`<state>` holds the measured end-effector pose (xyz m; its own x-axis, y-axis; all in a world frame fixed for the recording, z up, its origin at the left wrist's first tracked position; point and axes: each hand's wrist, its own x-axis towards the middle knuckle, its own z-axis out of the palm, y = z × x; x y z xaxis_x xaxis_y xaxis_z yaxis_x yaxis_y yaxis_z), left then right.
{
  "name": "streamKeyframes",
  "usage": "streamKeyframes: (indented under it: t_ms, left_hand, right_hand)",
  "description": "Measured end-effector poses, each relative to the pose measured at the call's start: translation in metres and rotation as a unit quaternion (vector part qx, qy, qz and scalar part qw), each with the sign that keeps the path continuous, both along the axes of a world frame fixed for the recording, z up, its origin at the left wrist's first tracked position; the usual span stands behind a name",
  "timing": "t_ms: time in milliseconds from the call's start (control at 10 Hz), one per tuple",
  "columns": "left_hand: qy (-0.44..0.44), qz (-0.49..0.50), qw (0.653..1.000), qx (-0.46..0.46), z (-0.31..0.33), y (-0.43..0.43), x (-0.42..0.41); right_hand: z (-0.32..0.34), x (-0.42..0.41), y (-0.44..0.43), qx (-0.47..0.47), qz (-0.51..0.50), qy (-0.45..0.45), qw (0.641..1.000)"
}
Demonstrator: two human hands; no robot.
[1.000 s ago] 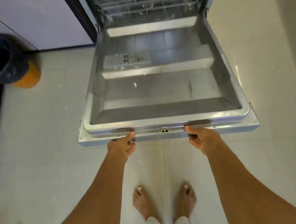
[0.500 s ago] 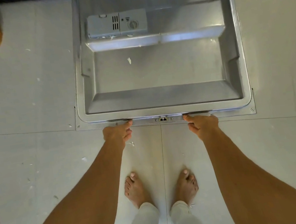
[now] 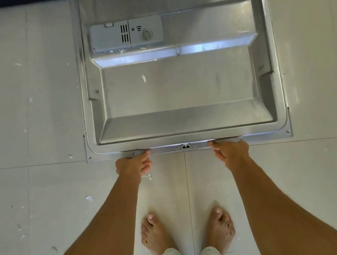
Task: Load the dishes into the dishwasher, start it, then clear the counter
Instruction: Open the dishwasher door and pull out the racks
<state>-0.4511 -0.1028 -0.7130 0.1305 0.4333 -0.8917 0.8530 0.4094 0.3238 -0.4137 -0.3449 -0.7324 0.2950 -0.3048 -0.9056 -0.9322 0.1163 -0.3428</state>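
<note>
- Fingers (image 3: 146,160) of your left hand (image 3: 133,166) and right hand (image 3: 232,151) curl around the dishwasher door (image 3: 180,94) front edge.
- Door lies flat, open; no dishes in view, so loading, starting and clearing remain.

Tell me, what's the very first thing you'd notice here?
The big shiny dishwasher door lies open flat over the floor, filling the upper middle. The left hand and right hand grip its near edge, with two bare feet on the pale tiles below. A grey detergent box sits on the door's far part.
</note>
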Motion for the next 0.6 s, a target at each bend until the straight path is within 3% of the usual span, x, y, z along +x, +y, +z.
streamKeyframes:
  t_ms: [300, 500, 600]
  left_hand:
    - [0.006, -0.098, 0.995, -0.005, 0.045, 0.001, 0.005]
    - [-0.099, -0.11, 0.989, -0.024, 0.17, 0.004, 0.032]
    - [-0.146, -0.129, 0.98, -0.027, 0.25, 0.009, 0.05]
  right_hand:
    - [0.04, -0.009, -0.005, -0.11, 0.079, 0.002, 0.991]
    - [0.15, 0.0, 0.016, -0.09, 0.192, -0.061, 0.975]
    - [0.241, 0.024, 0.04, -0.057, 0.187, -0.102, 0.975]
